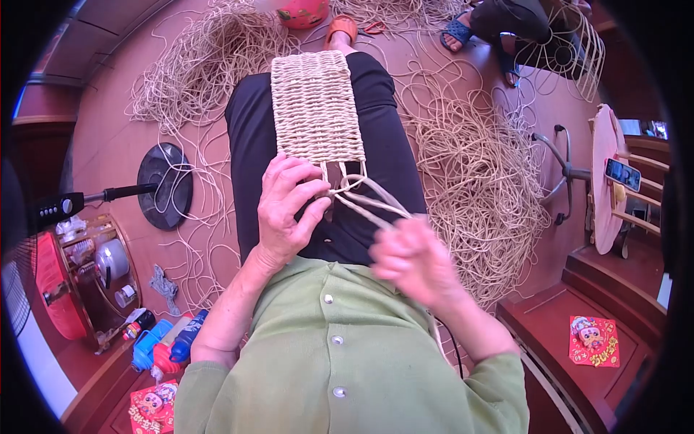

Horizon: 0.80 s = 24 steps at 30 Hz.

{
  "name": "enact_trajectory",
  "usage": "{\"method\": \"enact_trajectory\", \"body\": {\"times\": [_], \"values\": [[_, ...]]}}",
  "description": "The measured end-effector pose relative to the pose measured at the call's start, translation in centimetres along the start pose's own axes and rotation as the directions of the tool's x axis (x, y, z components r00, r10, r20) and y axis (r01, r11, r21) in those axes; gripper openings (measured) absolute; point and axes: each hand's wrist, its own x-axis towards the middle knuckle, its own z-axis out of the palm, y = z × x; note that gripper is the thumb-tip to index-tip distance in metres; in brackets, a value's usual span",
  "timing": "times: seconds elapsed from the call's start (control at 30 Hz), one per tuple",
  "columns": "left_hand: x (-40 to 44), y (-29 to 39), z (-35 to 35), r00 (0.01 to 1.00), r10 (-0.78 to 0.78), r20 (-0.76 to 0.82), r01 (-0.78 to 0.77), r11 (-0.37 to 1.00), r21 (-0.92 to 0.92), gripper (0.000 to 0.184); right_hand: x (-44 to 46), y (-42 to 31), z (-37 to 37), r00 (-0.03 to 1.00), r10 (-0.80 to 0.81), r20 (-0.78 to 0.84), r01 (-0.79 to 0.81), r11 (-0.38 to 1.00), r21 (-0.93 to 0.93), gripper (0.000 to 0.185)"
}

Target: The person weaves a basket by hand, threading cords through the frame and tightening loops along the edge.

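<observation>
A woven cord panel (316, 108), pale and rectangular, lies over my lap with loose cord strands at its near end. My left hand (289, 206) is at the panel's lower left corner, thumb and fingers pinched on the strands there. Off to the right, my right hand (413, 260) is blurred by motion, its fingers closed round the looped cord (369, 206). The cord runs from between my left fingertips to my right hand, with a loop open beside the panel's end.
Heaps of loose cord (477, 188) cover the floor on both sides. A fan base (165, 186) stands left, a wheeled stool base (567, 173) right. Another person's sandalled foot (455, 35) shows at the top right. Bottles (173, 343) lie lower left.
</observation>
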Motion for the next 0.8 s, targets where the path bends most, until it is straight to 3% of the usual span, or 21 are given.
{"method": "enact_trajectory", "body": {"times": [0.03,0.1,0.17,0.23,0.33,0.37,0.4,0.43,0.5,0.57,0.6,0.63,0.67,0.73,0.8], "values": [[0.1,-0.1,0.2,1.000,0.004,-0.004,-0.004,1.000,0.015,0.027,-1.7,-2.3,0.5,0.982,-0.180,-0.053,0.163,0.958,-0.235,0.043],[0.4,0.3,0.7,0.999,0.030,-0.025,-0.029,0.999,0.045,0.029,-5.7,-6.1,2.1,0.839,-0.539,-0.076,0.469,0.786,-0.404,0.046],[0.8,0.2,1.2,0.997,0.057,-0.052,-0.053,0.996,0.074,0.028,-9.3,-8.7,4.1,0.709,-0.691,0.139,0.682,0.622,-0.385,0.046],[1.1,0.4,1.3,0.993,0.094,-0.069,-0.086,0.990,0.115,0.028,-11.1,-9.1,6.5,0.628,-0.722,0.292,0.767,0.508,-0.392,0.047],[1.5,0.8,1.7,0.984,0.156,-0.088,-0.140,0.977,0.159,0.028,-9.7,-10.0,10.0,0.646,-0.524,0.555,0.757,0.536,-0.375,0.043],[1.4,0.7,2.2,0.980,0.171,-0.102,-0.153,0.974,0.165,0.028,-10.3,-11.9,10.5,0.530,-0.593,0.606,0.848,0.362,-0.388,0.035],[1.5,0.5,2.5,0.976,0.185,-0.114,-0.164,0.972,0.170,0.028,-9.0,-13.3,12.2,0.347,-0.749,0.565,0.901,0.099,-0.422,0.029],[1.6,0.5,2.6,0.972,0.186,-0.143,-0.163,0.974,0.155,0.026,-7.7,-14.6,13.9,0.143,-0.860,0.491,0.847,-0.150,-0.509,0.024],[1.2,0.7,3.0,0.975,0.116,-0.188,-0.095,0.988,0.120,0.026,-3.7,-14.9,15.2,0.132,-0.899,0.418,0.628,-0.251,-0.737,0.022],[1.2,0.9,3.0,0.966,0.059,-0.252,-0.036,0.995,0.095,0.026,-0.4,-14.6,9.7,0.722,-0.557,0.411,0.454,-0.068,-0.889,0.036],[1.2,1.1,3.1,0.966,0.055,-0.254,-0.033,0.995,0.092,0.025,1.9,-12.6,7.1,0.934,-0.280,0.223,0.304,0.290,-0.907,0.043],[1.2,0.9,3.1,0.964,0.104,-0.245,-0.071,0.988,0.139,0.024,3.4,-8.5,5.9,0.981,-0.131,-0.143,-0.068,0.457,-0.887,0.047],[1.0,0.8,3.1,0.962,0.143,-0.232,-0.101,0.978,0.182,0.024,3.9,-4.8,3.5,0.977,-0.065,-0.204,-0.122,0.617,-0.778,0.042],[0.8,1.0,2.6,0.976,0.126,-0.177,-0.087,0.973,0.215,0.023,5.2,0.2,-0.6,0.973,0.095,-0.212,-0.207,0.771,-0.602,0.037],[0.5,0.7,2.0,0.996,0.082,-0.045,-0.070,0.970,0.232,0.020,6.8,1.8,-2.4,0.982,0.154,-0.107,-0.186,0.870,-0.457,0.035]]}}
